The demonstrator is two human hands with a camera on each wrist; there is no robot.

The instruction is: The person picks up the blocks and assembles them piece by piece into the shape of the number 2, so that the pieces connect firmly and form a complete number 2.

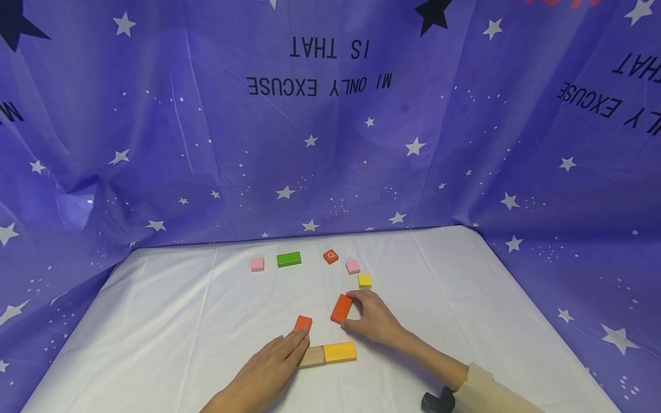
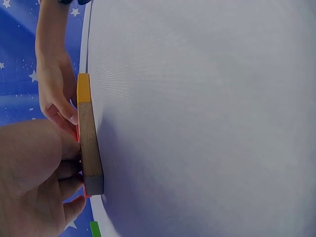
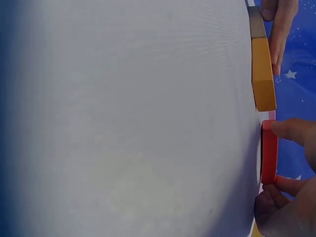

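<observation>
My right hand (image 1: 374,316) pinches a long red-orange block (image 1: 341,308) at its two ends, thumb at the near end and a finger at the far one. In the right wrist view that red block (image 3: 269,152) is close over the white cloth. My left hand (image 1: 271,364) lies with fairly straight fingers, their tips on another red-orange block (image 1: 303,323); the near part of this block is hidden under them. Beside the left fingers, a plain wooden block (image 1: 312,357) stands end to end with a yellow-orange block (image 1: 339,352), forming a row.
Farther back on the white-covered table (image 1: 439,287) lie a pink block (image 1: 257,264), a green block (image 1: 288,259), a red-orange block with a white mark (image 1: 331,256), another pink block (image 1: 353,267) and a small yellow block (image 1: 364,281). A black object (image 1: 438,400) is near the right sleeve.
</observation>
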